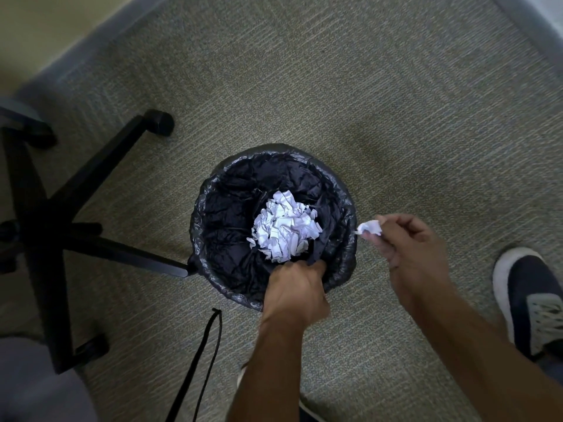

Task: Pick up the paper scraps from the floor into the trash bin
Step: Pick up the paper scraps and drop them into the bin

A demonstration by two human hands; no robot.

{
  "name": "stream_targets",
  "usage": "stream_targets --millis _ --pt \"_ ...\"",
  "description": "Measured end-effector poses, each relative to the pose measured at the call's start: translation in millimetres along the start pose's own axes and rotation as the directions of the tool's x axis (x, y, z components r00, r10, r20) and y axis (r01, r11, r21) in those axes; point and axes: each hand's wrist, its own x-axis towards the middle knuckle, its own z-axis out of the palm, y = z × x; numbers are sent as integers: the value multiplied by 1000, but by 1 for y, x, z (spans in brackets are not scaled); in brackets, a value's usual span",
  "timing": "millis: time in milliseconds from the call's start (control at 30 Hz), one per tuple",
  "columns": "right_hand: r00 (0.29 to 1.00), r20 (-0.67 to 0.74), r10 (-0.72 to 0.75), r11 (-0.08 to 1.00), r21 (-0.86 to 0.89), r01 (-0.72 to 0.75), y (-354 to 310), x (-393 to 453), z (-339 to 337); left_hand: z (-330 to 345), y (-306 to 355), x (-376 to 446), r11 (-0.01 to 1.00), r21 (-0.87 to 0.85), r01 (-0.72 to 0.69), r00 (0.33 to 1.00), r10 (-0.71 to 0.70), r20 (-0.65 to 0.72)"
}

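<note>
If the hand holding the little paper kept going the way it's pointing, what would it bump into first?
Probably the trash bin's rim: the right hand pinches a paper scrap just beside it, pointing toward the bin. Height is unclear, so it might pass above.

The left hand curls its fingers downward in a grip, while the right hand pinches with fingertips.

Crinkled glossy plastic liner (black), crumpled white paper scraps, rough woven carpet.

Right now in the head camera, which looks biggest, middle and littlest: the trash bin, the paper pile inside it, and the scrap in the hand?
1. trash bin
2. paper pile
3. scrap, pinched by the right hand

The scrap is nearer the camera, yet looks smallest.
</note>
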Motion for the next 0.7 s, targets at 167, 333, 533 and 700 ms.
stream_targets --millis 167,333,533,700 --pt "934 339 -115 923 -310 227 -8 -28 39 1 2 2 1000 -12 -4 1000 4 -17" --pt "833 521 -185 789 -426 442 -9 -28 53 3 2 1 1000 -3 -30 999 30 -38" --pt "875 125 -468 702 -549 454 14 24 19 4 0 3 1000 13 -17 1000 18 -19" --pt "831 552 -66 -162 -828 537 52 79 -34 7 -1 4 1000 13 -23 999 23 -24"
